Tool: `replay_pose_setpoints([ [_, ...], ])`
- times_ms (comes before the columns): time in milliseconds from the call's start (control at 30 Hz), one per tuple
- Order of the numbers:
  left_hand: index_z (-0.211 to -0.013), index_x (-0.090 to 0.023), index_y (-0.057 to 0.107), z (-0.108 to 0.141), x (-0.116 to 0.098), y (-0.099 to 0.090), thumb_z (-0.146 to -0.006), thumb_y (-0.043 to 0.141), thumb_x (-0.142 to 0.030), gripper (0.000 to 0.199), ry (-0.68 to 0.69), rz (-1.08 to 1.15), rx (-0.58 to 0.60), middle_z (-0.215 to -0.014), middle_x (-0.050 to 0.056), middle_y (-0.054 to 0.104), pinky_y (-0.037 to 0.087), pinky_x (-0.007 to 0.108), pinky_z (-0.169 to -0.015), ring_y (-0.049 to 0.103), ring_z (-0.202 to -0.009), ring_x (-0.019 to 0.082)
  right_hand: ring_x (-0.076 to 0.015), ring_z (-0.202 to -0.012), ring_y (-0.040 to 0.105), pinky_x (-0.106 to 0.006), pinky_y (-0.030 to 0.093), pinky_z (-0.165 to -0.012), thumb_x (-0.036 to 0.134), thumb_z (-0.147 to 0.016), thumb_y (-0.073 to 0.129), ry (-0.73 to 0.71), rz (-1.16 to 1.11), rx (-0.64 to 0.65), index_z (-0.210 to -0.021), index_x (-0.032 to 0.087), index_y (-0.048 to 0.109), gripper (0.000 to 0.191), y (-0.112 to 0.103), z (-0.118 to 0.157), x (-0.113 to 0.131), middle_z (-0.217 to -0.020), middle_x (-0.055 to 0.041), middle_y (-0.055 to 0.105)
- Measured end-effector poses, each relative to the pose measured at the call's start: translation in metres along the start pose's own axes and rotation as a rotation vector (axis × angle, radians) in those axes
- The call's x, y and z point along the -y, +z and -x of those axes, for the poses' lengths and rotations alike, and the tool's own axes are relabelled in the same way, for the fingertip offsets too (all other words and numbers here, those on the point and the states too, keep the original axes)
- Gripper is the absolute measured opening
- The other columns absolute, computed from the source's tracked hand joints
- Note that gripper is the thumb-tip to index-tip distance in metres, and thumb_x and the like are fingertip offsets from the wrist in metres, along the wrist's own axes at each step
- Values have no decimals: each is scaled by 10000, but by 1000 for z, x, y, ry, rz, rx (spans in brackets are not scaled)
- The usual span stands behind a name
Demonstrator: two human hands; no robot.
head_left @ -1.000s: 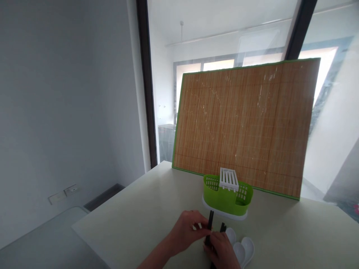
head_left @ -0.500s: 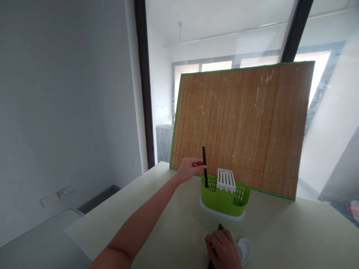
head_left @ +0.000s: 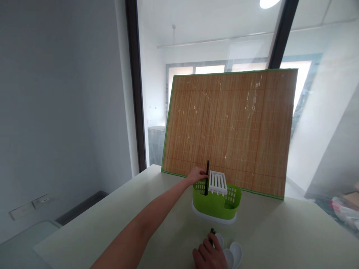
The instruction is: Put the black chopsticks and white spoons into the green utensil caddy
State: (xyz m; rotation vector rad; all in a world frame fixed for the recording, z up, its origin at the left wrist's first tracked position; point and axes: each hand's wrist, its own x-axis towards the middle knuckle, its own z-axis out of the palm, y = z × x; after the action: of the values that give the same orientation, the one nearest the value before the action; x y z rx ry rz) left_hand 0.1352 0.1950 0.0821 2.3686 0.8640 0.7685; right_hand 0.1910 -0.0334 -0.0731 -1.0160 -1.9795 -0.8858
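My left hand [head_left: 198,175] pinches black chopsticks [head_left: 207,179], which stand nearly upright in the left compartment of a green utensil caddy [head_left: 214,205] with a white base. Beside them a white slatted rack [head_left: 218,182] sits across the caddy's middle. Near the table's front edge, my right hand [head_left: 211,256] is closed around more black chopsticks [head_left: 212,231]; only their ends show past its fingers. Several white spoons [head_left: 236,253] lie on the table just right of that hand, partly covered by it.
A bamboo mat with a green border [head_left: 227,127] stands upright behind the caddy, in front of a glass partition. The pale table [head_left: 157,224] has its left edge near a grey wall. Bags or packages [head_left: 346,211] lie beyond the table at the right.
My left hand has moved the chopsticks lower into the caddy and right, closer to the rack. The right hand has shifted, uncovering more of the spoons. The view has turned slightly.
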Motion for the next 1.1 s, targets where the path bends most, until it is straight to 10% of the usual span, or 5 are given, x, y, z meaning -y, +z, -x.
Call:
replay_pose_setpoints([
  [700, -1012, -232, 694, 8, -7, -9, -704, 680, -371, 338, -74, -270, -25, -931, 52, 700, 450, 294, -778, 619, -885, 226, -179, -577, 471, -411, 327, -829, 47, -743, 435, 46, -45, 89, -645, 223, 533, 224, -8, 0, -4, -512, 9, 499],
  [933, -1117, -198, 585, 94, -16, -7, -841, 471, -292, 313, -91, -186, -264, -1046, 31, 651, 434, 251, -784, 588, -844, 138, -175, -559, 474, -357, 297, -713, 90, -802, 445, 78, -90, 119, -698, 223, 536, 191, -14, -1, -7, -535, 11, 524],
  [1100, -872, -212, 638, 190, -21, 41, -791, 506, -312, 184, -207, -118, -61, -766, -15, 668, 406, 216, -637, 576, -689, 125, -172, -550, 484, -332, 255, -637, 116, -876, 391, 92, -152, 140, -732, 217, 540, 230, -16, 0, -9, -545, 6, 543],
])
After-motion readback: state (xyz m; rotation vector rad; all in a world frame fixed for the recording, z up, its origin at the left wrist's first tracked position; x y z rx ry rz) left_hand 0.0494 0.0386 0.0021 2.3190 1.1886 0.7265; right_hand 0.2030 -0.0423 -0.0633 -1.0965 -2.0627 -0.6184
